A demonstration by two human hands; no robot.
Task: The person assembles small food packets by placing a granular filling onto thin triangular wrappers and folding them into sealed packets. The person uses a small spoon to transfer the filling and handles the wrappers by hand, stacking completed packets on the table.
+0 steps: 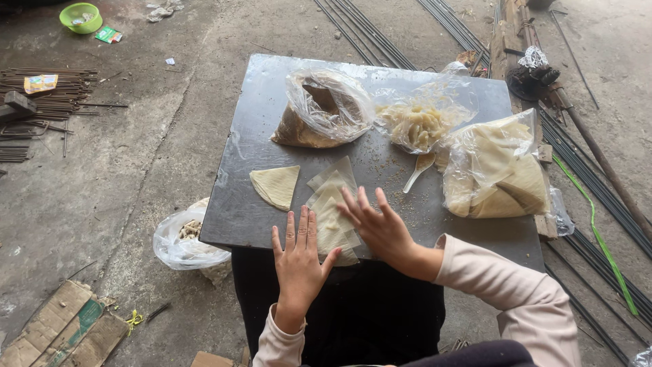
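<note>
Near board's (244, 129) front edge: both palms, left hand (299, 261) and right hand (380, 228), open, flat, grasping nothing, steadying wrapper stack (333, 211).

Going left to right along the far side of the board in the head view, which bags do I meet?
Bag of brown powder → bag of pale filling strips → bag of folded wrappers.
</note>
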